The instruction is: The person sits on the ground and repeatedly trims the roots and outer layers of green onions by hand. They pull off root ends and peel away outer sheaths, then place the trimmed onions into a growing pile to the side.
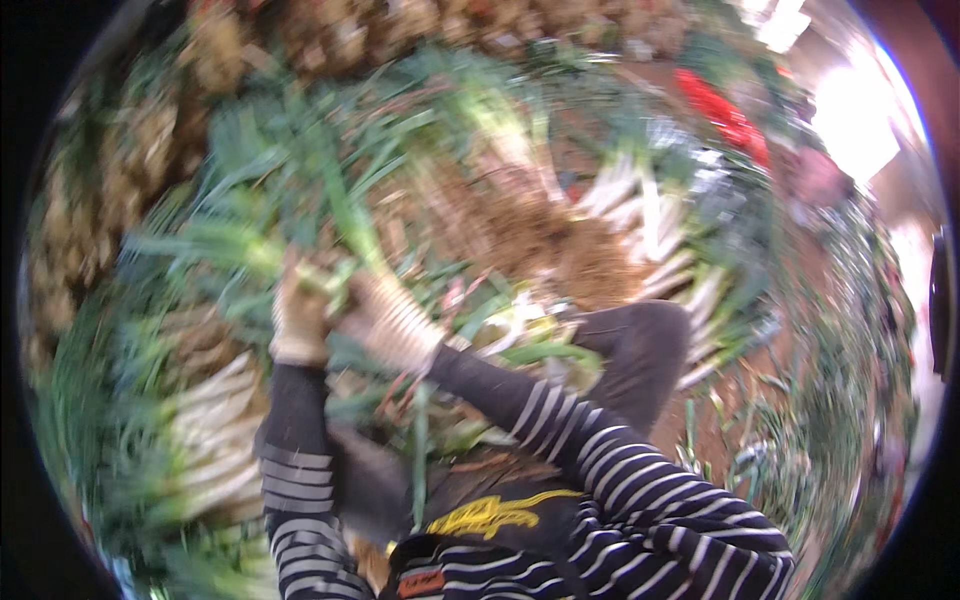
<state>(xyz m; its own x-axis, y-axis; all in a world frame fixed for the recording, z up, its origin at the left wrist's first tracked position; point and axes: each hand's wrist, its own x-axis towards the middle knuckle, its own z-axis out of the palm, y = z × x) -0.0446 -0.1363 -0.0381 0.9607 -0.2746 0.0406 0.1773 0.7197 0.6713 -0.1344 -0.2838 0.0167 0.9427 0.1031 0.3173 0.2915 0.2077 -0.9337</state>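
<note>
Both my hands wear pale ribbed work gloves and sit close together left of centre, blurred by motion. My left hand (pixel 301 311) is closed around the pale green base of a leek or large green onion (pixel 259 251), whose leaves point left. A second green stalk (pixel 356 225) rises from my right hand (pixel 386 319), which grips it near its lower end. Peeled leaf scraps (pixel 525 330) lie in front of my bent knee. Which parts of the stalks touch between the hands cannot be told.
Bunches of white-stemmed green onions (pixel 214 435) lie at the left, with more (pixel 637 202) at the upper right beside brown roots (pixel 592 259). Unpeeled bundles (pixel 442 30) line the far edge. A red bundle of ties or bags (pixel 724 120) lies at the upper right.
</note>
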